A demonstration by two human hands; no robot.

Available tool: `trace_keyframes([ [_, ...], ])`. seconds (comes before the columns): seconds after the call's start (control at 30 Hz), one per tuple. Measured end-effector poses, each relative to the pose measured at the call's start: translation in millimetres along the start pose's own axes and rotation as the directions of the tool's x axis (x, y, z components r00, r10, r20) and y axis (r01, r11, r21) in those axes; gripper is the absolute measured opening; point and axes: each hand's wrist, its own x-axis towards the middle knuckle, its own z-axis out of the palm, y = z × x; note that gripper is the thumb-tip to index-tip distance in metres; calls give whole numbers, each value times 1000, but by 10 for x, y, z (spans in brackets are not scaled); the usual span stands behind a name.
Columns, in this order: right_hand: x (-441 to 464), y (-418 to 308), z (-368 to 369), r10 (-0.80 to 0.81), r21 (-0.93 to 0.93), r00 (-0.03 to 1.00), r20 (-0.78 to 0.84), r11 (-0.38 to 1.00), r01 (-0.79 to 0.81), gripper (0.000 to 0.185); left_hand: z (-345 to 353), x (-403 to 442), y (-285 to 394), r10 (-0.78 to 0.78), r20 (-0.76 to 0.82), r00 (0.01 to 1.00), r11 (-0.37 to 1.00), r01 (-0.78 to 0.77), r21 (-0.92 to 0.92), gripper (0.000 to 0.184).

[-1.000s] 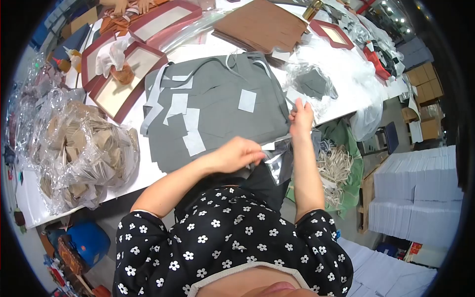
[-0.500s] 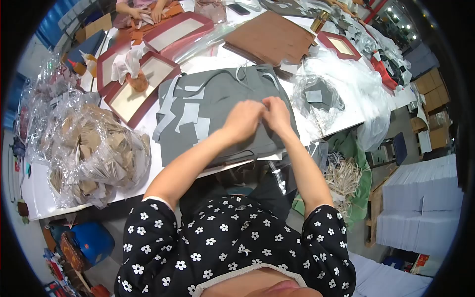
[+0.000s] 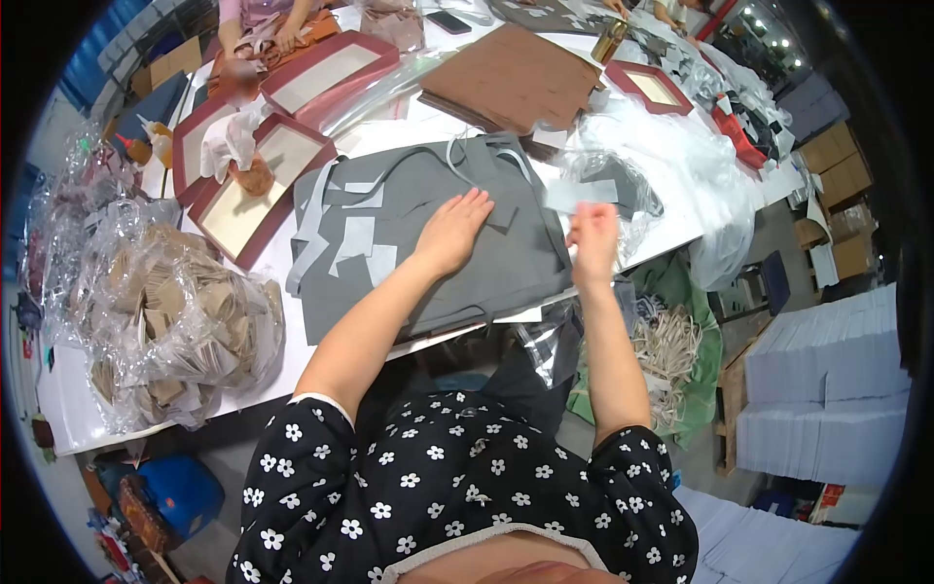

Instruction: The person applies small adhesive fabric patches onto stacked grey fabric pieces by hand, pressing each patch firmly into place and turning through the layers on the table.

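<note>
A stack of dark grey fabric-like pieces [image 3: 389,209] lies on the table in front of me, with pale strips and papers [image 3: 358,237] on its left side. My left hand [image 3: 453,232] rests flat on the stack, fingers stretched out. Just right of its fingertips is a small dark grey patch [image 3: 503,216]. My right hand [image 3: 593,243] is off the stack's right edge, slightly smeared by motion. Its fingers are curled at a whitish paper piece [image 3: 574,197], seemingly pinching it, in front of a clear plastic bag [image 3: 637,219] with grey pieces inside.
Brown sheets [image 3: 516,73] are stacked behind the grey stack. Maroon-rimmed boxes [image 3: 233,238] stand at the left, near a plastic bag of beige pieces [image 3: 190,311]. A green sack of cords [image 3: 696,341] is below the table's right edge. Across the table, another person's hands [image 3: 289,39] handle brown pieces.
My hands have parted. The left has flattened onto the grey stack; the right has moved right, off the stack, to the whitish paper. The small grey patch is now uncovered.
</note>
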Motion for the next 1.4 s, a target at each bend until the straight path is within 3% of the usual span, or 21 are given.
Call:
trace_keyframes([
  [0.03, 60, 4, -158, 45, 149, 999, -17, 988, -42, 20, 5, -6, 13, 7, -2, 1000, 1000, -7, 7, 49],
  [0.13, 84, 95, -464, 414, -93, 905, 97, 909, -406, 16, -23, -18, 37, 17, -21, 1000, 1000, -17, -5, 48],
  [0.17, 165, 237, -603, 529, -59, 843, 101, 849, -526, 10, -33, -9, 38, 23, -28, 999, 1000, -24, -12, 48],
  [0.27, 617, 606, -897, 314, 488, 949, -4, 829, -272, 7, -24, -24, 53, 33, -39, 999, 999, -34, -16, 46],
  [0.3, 625, 478, -838, 314, 588, 939, -138, 789, -177, 10, -40, -26, 58, 36, -41, 998, 999, -36, -3, 44],
  [0.4, 443, 263, -605, 467, 508, 884, -9, 764, -398, 17, -23, -40, 30, 14, -72, 997, 998, -18, -60, 38],
  [0.47, 183, 287, -477, 473, 75, 871, 135, 871, -485, 29, -3, -10, 15, 18, -107, 994, 994, -29, -105, 34],
  [0.53, -151, 195, -273, 452, -313, 869, 200, 870, -381, 30, -45, -11, 27, 37, -141, 989, 992, -54, -117, 31],
  [0.6, -298, 249, -226, 385, -575, 885, 261, 799, -178, 27, -180, -28, 159, 64, -52, 997, 997, -62, 38, 35],
  [0.63, -301, 262, -221, 394, -624, 883, 257, 765, -160, 28, -236, -25, 244, 77, -7, 997, 991, -76, 114, 37],
  [0.77, -111, 215, -178, 656, -548, 691, 304, 713, -437, 35, -99, -150, 435, -13, 103, 995, 992, 0, 130, 47],
  [0.87, -41, 73, -31, 733, -630, 649, 203, 605, -487, 43, -39, -195, 457, -19, 59, 998, 986, 9, 164, 45],
  [0.97, 116, 222, 27, 796, -810, 577, 182, 454, -371, 50, -66, -190, 469, -10, 21, 1000, 987, 6, 158, 44],
  [1.07, 22, 337, 215, 691, -843, 696, 194, 481, -242, 63, -43, -212, 397, -32, 14, 999, 997, 31, 70, 44],
  [1.17, -57, 293, 337, 631, -893, 753, 185, 429, -140, 64, -27, -223, 327, -59, -15, 998, 998, 59, 6, 45],
  [1.27, -92, 322, 251, 556, -770, 808, 193, 596, -226, 62, -2, -235, 310, -75, -40, 996, 996, 74, -43, 46],
  [1.37, -66, 394, 216, 686, -500, 712, 150, 674, -544, 58, -23, -241, 325, -83, -43, 996, 996, 81, -47, 46],
  [1.4, -52, 475, 224, 677, -528, 727, 117, 662, -532, 57, -21, -242, 327, -82, -43, 996, 996, 80, -43, 46],
])
